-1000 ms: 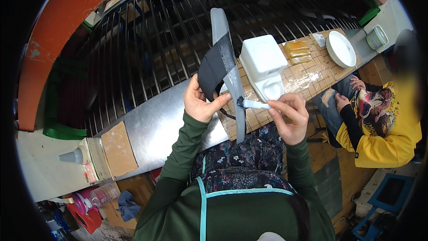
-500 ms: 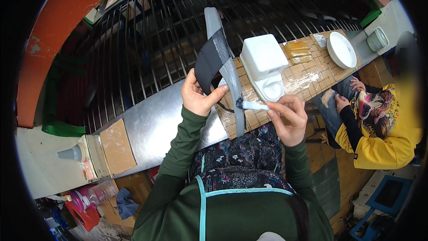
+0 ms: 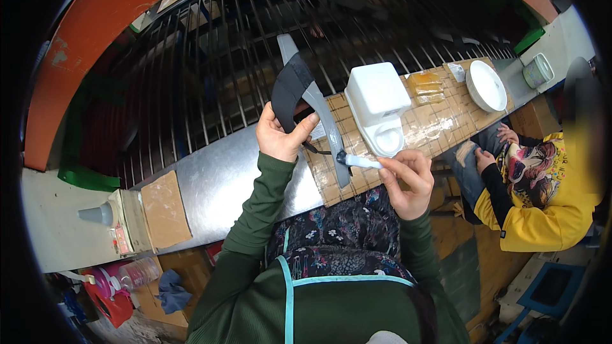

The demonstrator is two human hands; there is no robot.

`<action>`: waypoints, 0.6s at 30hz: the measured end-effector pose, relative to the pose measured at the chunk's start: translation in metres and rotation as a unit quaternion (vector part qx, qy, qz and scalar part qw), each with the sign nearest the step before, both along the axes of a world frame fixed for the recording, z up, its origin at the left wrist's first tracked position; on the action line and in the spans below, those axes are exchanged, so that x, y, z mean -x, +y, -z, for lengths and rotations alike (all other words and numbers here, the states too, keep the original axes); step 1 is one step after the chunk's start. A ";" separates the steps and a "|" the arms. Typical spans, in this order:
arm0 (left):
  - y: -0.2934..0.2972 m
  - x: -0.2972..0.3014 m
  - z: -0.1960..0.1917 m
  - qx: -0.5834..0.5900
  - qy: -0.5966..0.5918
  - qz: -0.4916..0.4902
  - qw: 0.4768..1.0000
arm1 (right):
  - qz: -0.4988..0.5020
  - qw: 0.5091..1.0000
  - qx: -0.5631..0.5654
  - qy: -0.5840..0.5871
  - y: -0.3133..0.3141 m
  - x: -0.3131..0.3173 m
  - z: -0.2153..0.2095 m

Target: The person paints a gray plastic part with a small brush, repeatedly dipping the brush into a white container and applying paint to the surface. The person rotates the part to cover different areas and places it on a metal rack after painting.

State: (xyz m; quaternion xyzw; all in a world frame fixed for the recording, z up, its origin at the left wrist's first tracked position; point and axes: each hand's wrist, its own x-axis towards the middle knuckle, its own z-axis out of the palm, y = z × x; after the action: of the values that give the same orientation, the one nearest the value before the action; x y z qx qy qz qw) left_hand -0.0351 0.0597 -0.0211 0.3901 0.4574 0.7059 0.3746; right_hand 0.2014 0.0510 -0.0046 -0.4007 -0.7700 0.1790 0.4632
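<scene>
My left hand (image 3: 278,137) grips a slide sandal by its black strap (image 3: 293,86), thumb on the inner side. The sandal's grey sole (image 3: 328,121) is turned on edge, its long side running from far left toward me. In my right hand (image 3: 408,181) is a small brush (image 3: 362,162) with a pale handle, pinched between thumb and fingers. Its dark bristles touch the sole near the end closest to me. Just beyond the brush stands a white plastic dispenser (image 3: 379,95) with a round cup at its front.
Cardboard (image 3: 440,114) covers the bench, bearing yellow wrapped blocks (image 3: 426,87) and a white bowl (image 3: 486,86). Dark metal rollers (image 3: 210,70) lie beyond. A person in a yellow top (image 3: 542,216) sits at right. A grey cone-shaped thing (image 3: 95,215) is at left.
The sandal has tilted, its far end shifting left and toward me. The brush now sits closer to the near end of the sole. The view has shifted slightly.
</scene>
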 end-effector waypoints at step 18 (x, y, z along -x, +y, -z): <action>0.025 0.009 -0.020 0.120 -0.056 -0.024 0.991 | 0.016 0.996 -0.088 -0.001 0.012 0.011 -0.012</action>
State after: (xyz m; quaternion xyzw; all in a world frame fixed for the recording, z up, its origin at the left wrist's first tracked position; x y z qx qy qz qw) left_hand -0.0439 0.0850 -0.0008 0.2911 0.5260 0.6757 0.4265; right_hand 0.1907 0.0634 0.0071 -0.3707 -0.7767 0.1026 0.4988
